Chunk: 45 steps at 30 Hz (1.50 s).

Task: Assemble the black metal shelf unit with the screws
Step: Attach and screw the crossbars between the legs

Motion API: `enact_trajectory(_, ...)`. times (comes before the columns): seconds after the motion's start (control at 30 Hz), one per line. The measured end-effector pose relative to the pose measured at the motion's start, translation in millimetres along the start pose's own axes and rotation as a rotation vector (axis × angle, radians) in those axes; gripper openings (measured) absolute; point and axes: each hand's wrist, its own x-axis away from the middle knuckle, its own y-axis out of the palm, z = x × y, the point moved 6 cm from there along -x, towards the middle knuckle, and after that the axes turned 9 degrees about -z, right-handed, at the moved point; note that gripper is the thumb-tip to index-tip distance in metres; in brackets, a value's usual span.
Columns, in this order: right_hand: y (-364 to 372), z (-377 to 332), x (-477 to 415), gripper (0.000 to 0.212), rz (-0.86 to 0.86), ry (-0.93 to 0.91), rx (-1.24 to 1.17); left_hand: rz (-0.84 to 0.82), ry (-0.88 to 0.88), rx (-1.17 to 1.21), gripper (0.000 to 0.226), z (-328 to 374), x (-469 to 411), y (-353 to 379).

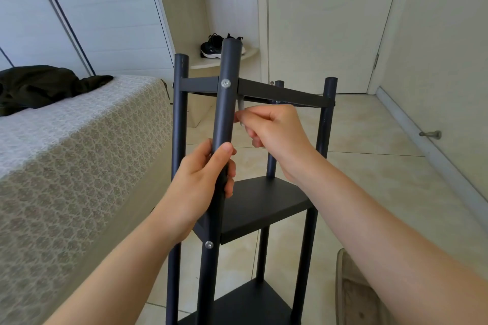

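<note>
Our left hand point(204, 174) wraps the shelf unit's point(264, 206) front post point(227, 113); our right hand point(274, 134) pinches a small grey tool point(240, 107). Both visible screws point(225, 83) look seated; we judge mostly final tightening remains.

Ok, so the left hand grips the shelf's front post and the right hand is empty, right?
Not empty: in the head view the right hand pinches a small silver tool just below the top frame. The left hand does grip the front post.

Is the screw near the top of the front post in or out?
In. The screw shows its silver head against the front post where the top frame meets it; whether it's fully tight, cannot tell.
</note>
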Motion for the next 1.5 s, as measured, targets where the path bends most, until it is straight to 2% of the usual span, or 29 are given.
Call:
enact_trajectory(0.17, 5, -7, -3, 0.038, 0.018, -0.069, 0.045, -0.037, -0.007, 0.016, 0.032, -2, 1, -7)
enact_trajectory(0.3, 9, -9, -5, 0.056, 0.041, -0.106, 0.110, -0.044, -0.013, 0.023, 0.035, -4, 3, -12)
enact_trajectory(0.47, 21, -6, -10, 0.042, 0.054, -0.150, 0.156, -0.081, -0.003, 0.029, 0.040, -2, 5, -14)
enact_trajectory(0.6, 31, -2, -12, 0.030, 0.142, -0.206, 0.162, -0.085, 0.004, 0.029, 0.042, -1, 6, -18)
enact_trajectory(0.97, 49, 8, -17, 0.029, 0.315, -0.361, 0.183, -0.124, -0.002, 0.045, 0.037, -7, 3, -28)
enact_trajectory(1.1, 43, 8, -15, 0.031, 0.275, -0.358, 0.235, -0.158, 0.002, 0.049, 0.039, -8, 3, -32)
enact_trajectory(1.27, 30, 9, -16, 0.025, 0.098, -0.208, 0.253, -0.167, 0.027, 0.048, 0.057, -6, 4, -33)
enact_trajectory(1.5, 21, -7, -5, 0.025, 0.049, -0.213, 0.284, -0.167, 0.032, 0.033, 0.048, -8, 4, -31)
